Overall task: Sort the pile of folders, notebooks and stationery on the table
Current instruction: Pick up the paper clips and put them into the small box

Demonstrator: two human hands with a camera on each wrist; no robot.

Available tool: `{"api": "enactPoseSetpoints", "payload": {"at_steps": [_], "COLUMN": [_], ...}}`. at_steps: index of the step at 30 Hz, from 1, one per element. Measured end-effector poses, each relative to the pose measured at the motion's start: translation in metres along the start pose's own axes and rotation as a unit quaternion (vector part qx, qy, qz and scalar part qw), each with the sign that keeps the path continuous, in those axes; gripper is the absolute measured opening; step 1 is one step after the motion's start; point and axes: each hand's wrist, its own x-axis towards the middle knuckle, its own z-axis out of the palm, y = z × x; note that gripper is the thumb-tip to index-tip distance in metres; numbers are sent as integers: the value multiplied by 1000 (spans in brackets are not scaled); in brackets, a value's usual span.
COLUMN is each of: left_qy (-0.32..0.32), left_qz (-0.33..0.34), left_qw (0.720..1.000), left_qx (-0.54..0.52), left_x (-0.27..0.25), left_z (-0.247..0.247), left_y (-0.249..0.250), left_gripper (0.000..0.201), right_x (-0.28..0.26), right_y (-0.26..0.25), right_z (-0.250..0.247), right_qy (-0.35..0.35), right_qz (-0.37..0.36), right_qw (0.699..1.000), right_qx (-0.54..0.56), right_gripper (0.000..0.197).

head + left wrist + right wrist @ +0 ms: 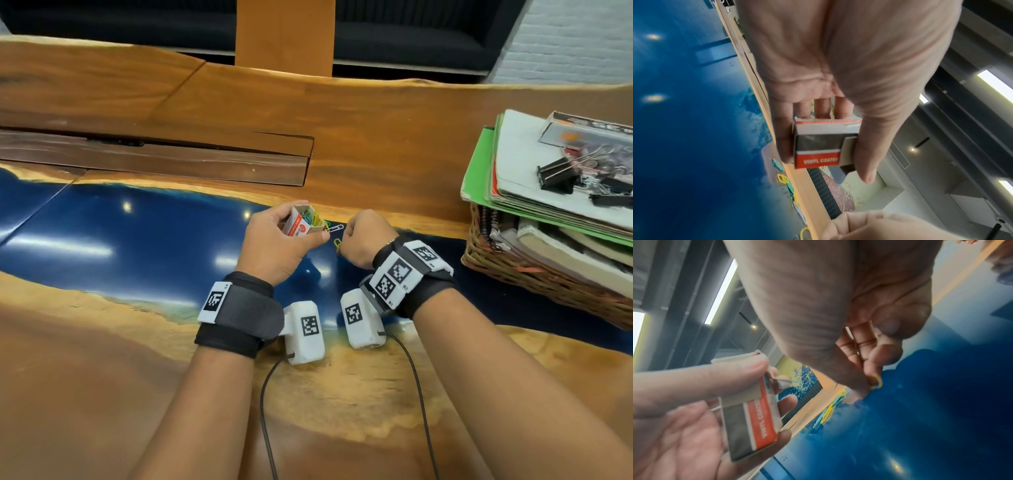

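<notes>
Got the little paper clip box (pixel 303 222) in my left hand (pixel 274 246), thumb on one side and fingers on the other, open end up with coloured clips showing inside. My right hand (pixel 364 240) is curled up, pinching a yellow paper clip (pixel 877 382) right down at the blue resin strip of the table (pixel 137 246). A few loose clips (pixel 830 410) lie just beside it, near the strip's far edge. Over at the table's right edge sits a wicker basket (pixel 534 274) stacked with notebooks and folders (pixel 520 171), black binder clips (pixel 561 176) on top.
</notes>
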Motion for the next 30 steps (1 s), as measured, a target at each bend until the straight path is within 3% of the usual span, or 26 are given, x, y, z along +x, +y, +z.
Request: {"api": "enactPoseSetpoints", "payload": {"at_steps": [2,4,6,9,12,15,19,23,28,30], "left_qy": [-8,-19,-34,-59,-83,-99,-116,-127,-120,-111], "left_qz": [-3,-6,-4,-6,-8,-7,3,13,17,15], "left_qw": [1000,1000,999,998,997,995,993,992,992,994], "left_qx": [-2,-6,-5,-6,-7,-9,1,-4,-19,-18], "left_x": [-1,-2,-1,-2,-5,-7,-9,-11,-11,-11], "left_z": [3,6,10,16,24,31,34,34,30,29], "left_y": [-1,-1,-1,-1,-2,-3,-1,0,3,4], "left_gripper": [47,44,43,45,52,57,52,37,43,46], "right_x": [-6,-12,-22,-43,-51,-49,-50,-54,-55,-58], "right_y": [7,19,28,31,29,23,19,14,11,9], "right_z": [0,0,-4,-11,-12,-14,-12,-6,4,5], "right_qy": [13,46,99,159,202,254,269,247,232,224], "right_qz": [-8,-14,-39,-56,-69,-98,-104,-108,-128,-148], "right_qw": [1000,992,963,896,855,853,848,870,893,907], "right_qx": [20,115,249,410,473,446,445,413,363,325], "right_gripper": [3,19,27,21,20,24,19,16,11,20]}}
